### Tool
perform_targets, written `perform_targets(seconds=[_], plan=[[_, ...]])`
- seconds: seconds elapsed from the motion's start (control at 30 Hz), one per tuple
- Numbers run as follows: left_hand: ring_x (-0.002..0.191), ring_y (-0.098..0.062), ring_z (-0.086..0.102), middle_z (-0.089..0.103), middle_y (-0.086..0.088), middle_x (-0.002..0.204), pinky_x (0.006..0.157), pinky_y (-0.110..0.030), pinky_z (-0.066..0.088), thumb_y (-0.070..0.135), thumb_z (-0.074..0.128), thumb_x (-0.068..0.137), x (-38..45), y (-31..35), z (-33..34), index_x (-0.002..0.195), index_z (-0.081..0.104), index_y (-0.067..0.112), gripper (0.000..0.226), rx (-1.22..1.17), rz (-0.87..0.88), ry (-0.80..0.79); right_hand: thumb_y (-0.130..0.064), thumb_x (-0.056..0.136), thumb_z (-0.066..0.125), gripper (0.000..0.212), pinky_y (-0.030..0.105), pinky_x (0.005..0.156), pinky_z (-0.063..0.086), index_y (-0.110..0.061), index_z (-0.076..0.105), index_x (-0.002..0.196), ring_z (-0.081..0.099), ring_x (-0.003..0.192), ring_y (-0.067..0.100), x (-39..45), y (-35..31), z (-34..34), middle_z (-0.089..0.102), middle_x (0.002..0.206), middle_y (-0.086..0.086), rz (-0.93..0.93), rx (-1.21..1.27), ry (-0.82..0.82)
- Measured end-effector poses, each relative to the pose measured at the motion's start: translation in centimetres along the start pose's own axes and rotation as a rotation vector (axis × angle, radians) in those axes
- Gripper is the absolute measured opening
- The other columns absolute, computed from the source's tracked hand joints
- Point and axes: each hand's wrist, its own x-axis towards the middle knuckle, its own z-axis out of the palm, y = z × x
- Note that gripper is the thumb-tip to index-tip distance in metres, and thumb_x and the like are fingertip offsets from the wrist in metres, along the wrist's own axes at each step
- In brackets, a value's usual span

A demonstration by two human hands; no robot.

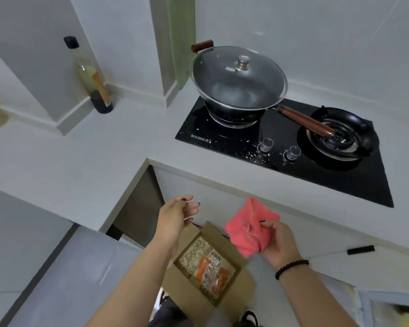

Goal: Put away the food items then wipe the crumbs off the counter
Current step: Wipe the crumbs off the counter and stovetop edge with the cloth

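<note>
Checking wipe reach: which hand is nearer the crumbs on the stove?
Right. The right hand, gripping the pink cloth, is below the crumbs; the left hand is farther left.

A black hob [354,182] is set into the worktop at the right. On its left burner stands a wok [236,107] under a glass lid [222,74] with a metal knob; the wok's brown handle [305,121] reaches right, out over the bare right burner [338,138]. Two round dials [267,144] sit side by side at the hob's near edge. A green towel [182,41] hangs on the far wall, just left of the wok. Further left, in the far corner by a wall column, stands a tall bottle [92,76] with a black cap, pale liquid above and dark below. Near right, a black handle [361,249] is fixed to a cabinet front.
</note>
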Motion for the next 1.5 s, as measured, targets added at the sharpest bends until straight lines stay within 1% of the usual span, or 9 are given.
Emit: perform_targets(seconds=[0.1, 0.23, 0.33, 0.53, 0.67, 0.87, 1.2, 1.33, 1.5], plan=[[0.081, -0.016, 0.065, 0.074, -0.006, 0.089, 0.077, -0.03, 0.047, 0.012, 0.039, 0.099, 1.9, 0.7, -1.9, 0.108, 0.065, 0.011, 0.027, 0.015, -0.033, -0.014, 0.009, 0.078, 0.038, 0.025, 0.033, 0.045, 0.054, -0.001, 0.055, 0.093, 0.059, 0.071, 0.028, 0.4, 2.8, 1.9, 0.065, 0.075, 0.017, 0.009, 0.036, 0.066], [0.08, -0.012, 0.066, 0.073, -0.003, 0.089, 0.072, -0.025, 0.048, 0.012, 0.037, 0.099, 1.8, 0.9, -1.4, 0.106, 0.063, 0.014, 0.027, 0.032, -0.068, -0.055, 0.009, 0.071, 0.044, 0.037, 0.049, 0.063, 0.055, -0.003, 0.053, 0.105, 0.06, 0.085, 0.032, 0.5, 4.2, 2.8, 0.058, 0.107, 0.021, 0.045, -0.005, 0.109], [0.08, -0.012, 0.065, 0.072, -0.003, 0.09, 0.07, -0.024, 0.047, 0.012, 0.036, 0.1, 0.8, 0.2, -0.4, 0.109, 0.062, 0.013, 0.027, 0.033, -0.074, -0.068, 0.009, 0.079, 0.04, 0.027, 0.042, 0.052, 0.052, -0.007, 0.053, 0.097, 0.058, 0.086, 0.031, 0.0, 3.6, 2.2, 0.058, 0.101, 0.016, 0.021, -0.041, 0.125], [0.076, -0.013, 0.064, 0.072, -0.004, 0.089, 0.074, -0.028, 0.048, 0.011, 0.037, 0.1, -2.6, -2.6, 2.1, 0.112, 0.062, 0.009, 0.028, -0.028, -0.086, -0.009, 0.006, 0.075, 0.044, 0.03, 0.04, 0.061, 0.052, -0.003, 0.053, 0.103, 0.058, 0.084, 0.031, -0.4, 1.8, -1.4, 0.057, 0.099, 0.015, 0.031, -0.116, 0.113], [0.075, -0.013, 0.063, 0.071, -0.006, 0.09, 0.068, -0.026, 0.046, 0.01, 0.036, 0.099, -5.1, -4.4, 4.1, 0.115, 0.06, 0.007, 0.029, -0.061, -0.103, -0.019, 0.005, 0.073, 0.042, 0.023, 0.036, 0.06, 0.05, -0.001, 0.052, 0.092, 0.055, 0.073, 0.028, -1.2, 1.5, -3.9, 0.053, 0.083, 0.012, 0.025, -0.197, 0.098], [0.075, -0.012, 0.064, 0.071, -0.005, 0.09, 0.066, -0.026, 0.046, 0.011, 0.036, 0.099, -6.9, -5.2, 5.8, 0.114, 0.061, 0.007, 0.03, -0.058, -0.09, -0.017, 0.004, 0.073, 0.042, 0.017, 0.036, 0.065, 0.049, -0.004, 0.05, 0.086, 0.053, 0.075, 0.029, -2.5, 3.3, -6.4, 0.052, 0.081, 0.012, 0.073, -0.278, 0.109], [0.075, -0.012, 0.063, 0.07, -0.005, 0.09, 0.068, -0.026, 0.045, 0.009, 0.036, 0.098, -7.1, -6.0, 7.5, 0.116, 0.059, 0.006, 0.03, -0.049, -0.086, -0.03, -0.001, 0.055, 0.049, 0.035, 0.055, 0.084, 0.05, 0.0, 0.053, 0.09, 0.059, 0.088, 0.033, -2.6, 3.8, -8.2, 0.058, 0.095, 0.018, 0.08, -0.314, 0.084], [0.074, -0.012, 0.063, 0.07, -0.005, 0.089, 0.068, -0.026, 0.045, 0.009, 0.036, 0.098, -6.7, -6.2, 7.5, 0.118, 0.059, 0.005, 0.031, -0.04, -0.098, -0.02, 0.003, 0.066, 0.045, 0.021, 0.047, 0.077, 0.05, -0.004, 0.052, 0.084, 0.055, 0.079, 0.031, -2.8, 3.6, -8.1, 0.053, 0.084, 0.013, 0.077, -0.319, 0.092], [0.077, -0.013, 0.064, 0.07, -0.005, 0.091, 0.066, -0.025, 0.045, 0.009, 0.036, 0.098, -6.1, -5.0, 7.7, 0.117, 0.06, 0.006, 0.03, -0.028, -0.078, -0.029, 0.006, 0.067, 0.045, 0.036, 0.05, 0.076, 0.053, -0.005, 0.056, 0.1, 0.058, 0.083, 0.033, -2.0, 3.0, -7.3, 0.058, 0.092, 0.015, -0.005, -0.326, 0.119]])
